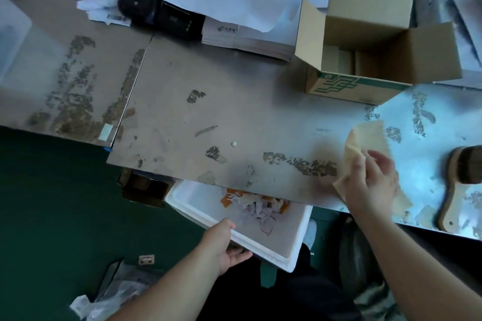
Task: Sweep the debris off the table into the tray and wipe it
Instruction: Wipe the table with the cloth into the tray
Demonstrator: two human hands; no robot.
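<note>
The left hand [224,245] has its grip clamped on the rim of the tray [271,255] of debris [258,206], the right hand [370,182] bunched around a cloth [367,135] on the table [182,117].

Table [234,101]: grey metal top, dull, blotched with dark stains; one small white crumb [234,143] lay near its front.
Tray [273,255]: white foam, shallow, rectangular; sat below the table's near edge with its far end tucked underneath, and the left hand [224,245] gripped its near rim.
Debris [258,207]: orange, white and pale purple scraps, heaped in the tray's far part.
Cloth [365,138]: beige, crumpled; lay on the table right of the tray, gripped by the right hand [370,182].
Brush [459,185]: wooden handle, dark bristles; lay flat on the table beyond the cloth, apart from it.
</note>
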